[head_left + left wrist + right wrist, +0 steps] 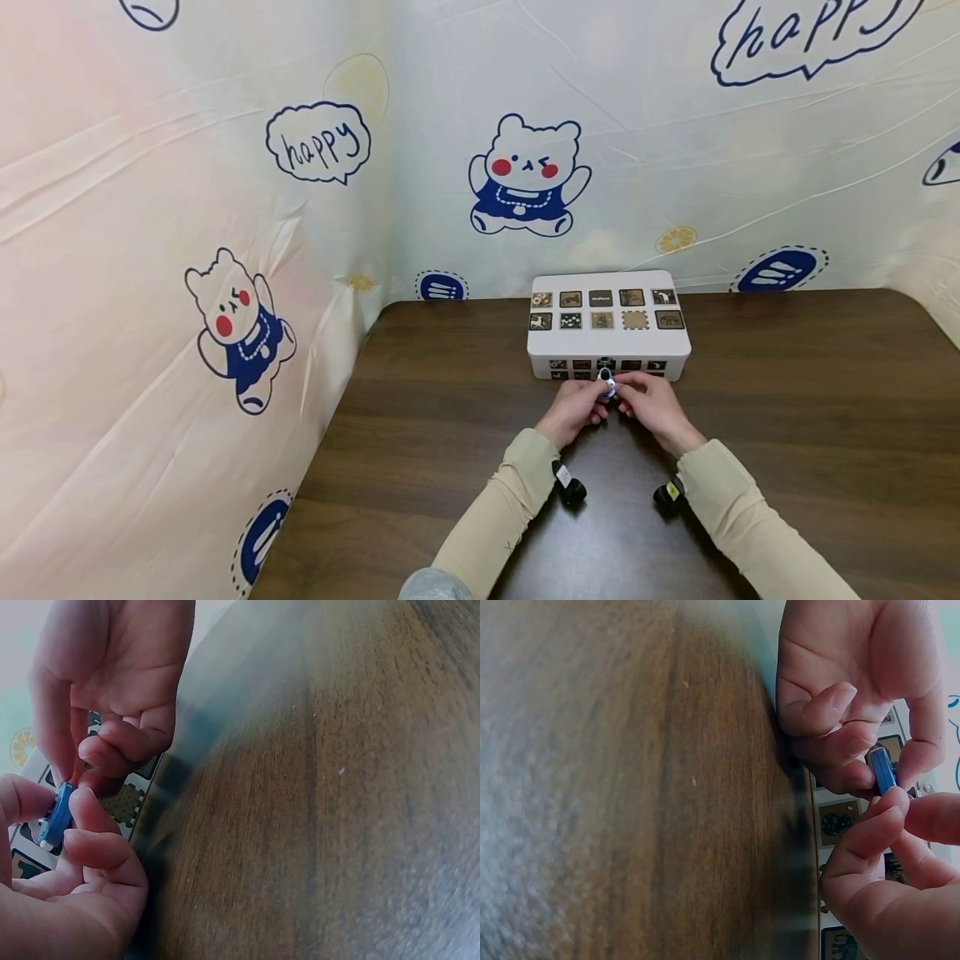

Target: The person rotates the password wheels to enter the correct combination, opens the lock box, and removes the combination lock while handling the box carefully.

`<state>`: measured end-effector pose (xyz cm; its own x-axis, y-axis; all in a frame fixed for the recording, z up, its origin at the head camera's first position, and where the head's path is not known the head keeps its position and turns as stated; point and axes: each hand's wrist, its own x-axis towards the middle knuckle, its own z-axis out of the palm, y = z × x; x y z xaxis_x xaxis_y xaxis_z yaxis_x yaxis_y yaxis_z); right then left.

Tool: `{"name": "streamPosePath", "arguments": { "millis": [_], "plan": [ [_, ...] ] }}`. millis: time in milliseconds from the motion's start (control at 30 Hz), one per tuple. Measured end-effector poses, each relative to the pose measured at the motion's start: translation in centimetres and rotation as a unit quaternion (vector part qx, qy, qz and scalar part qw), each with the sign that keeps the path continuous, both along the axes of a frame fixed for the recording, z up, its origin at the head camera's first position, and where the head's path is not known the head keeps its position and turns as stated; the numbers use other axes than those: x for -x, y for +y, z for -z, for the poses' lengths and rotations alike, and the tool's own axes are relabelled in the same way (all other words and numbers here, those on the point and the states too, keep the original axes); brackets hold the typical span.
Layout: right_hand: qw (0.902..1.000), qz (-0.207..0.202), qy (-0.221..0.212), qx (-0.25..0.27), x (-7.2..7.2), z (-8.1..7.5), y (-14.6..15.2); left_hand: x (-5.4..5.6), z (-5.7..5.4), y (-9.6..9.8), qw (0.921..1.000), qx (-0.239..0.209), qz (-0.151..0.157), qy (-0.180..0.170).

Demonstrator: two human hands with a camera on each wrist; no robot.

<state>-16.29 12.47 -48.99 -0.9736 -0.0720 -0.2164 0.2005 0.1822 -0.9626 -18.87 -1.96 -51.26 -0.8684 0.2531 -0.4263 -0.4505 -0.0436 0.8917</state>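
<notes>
At the front of a white box (607,340) with small square pictures, both hands meet around a small blue-and-silver padlock (607,384). My left hand (576,410) pinches its blue body (57,823) between thumb and curled fingers. From the other side, the right hand (654,408) pinches the padlock's near end with thumb and index finger, as the right wrist view shows. Its shackle lies just below the metal latch (605,363) on the box front. Whether the shackle passes through the latch I cannot tell, since fingers hide part of it.
The box stands near the back edge of a dark wooden table (420,433). Behind and to the left hangs a pale curtain (450,75) printed with bears. A small black camera is strapped at each wrist.
</notes>
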Motion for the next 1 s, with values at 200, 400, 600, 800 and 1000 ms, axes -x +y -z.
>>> {"name": "streamPosePath", "arguments": {
  "millis": [200,400,600,800,1000],
  "plan": [
    [1.0,0.0,0.001,-0.003,-0.16,0.02,-0.02,-0.03,0.1,-0.03,1.0,-0.001,0.0,0.001],
    [1.0,0.001,0.001,-0.001,-0.2,-0.17,-0.06,-0.1,0.25,-0.05,0.9998,0.002,-0.018,-0.003],
    [1.0,0.001,-0.001,-0.003,-0.19,-0.23,-0.06,-0.16,0.1,-0.11,0.9989,-0.009,-0.043,-0.016],
    [1.0,0.003,-0.002,-0.005,-0.13,-0.1,-0.07,-0.18,-0.07,-0.09,0.9986,-0.014,-0.047,-0.017],
    [1.0,0.004,0.003,-0.005,-0.09,-0.03,-0.04,-0.16,-0.1,-0.03,0.9987,-0.007,-0.048,-0.016]
  ]
}}
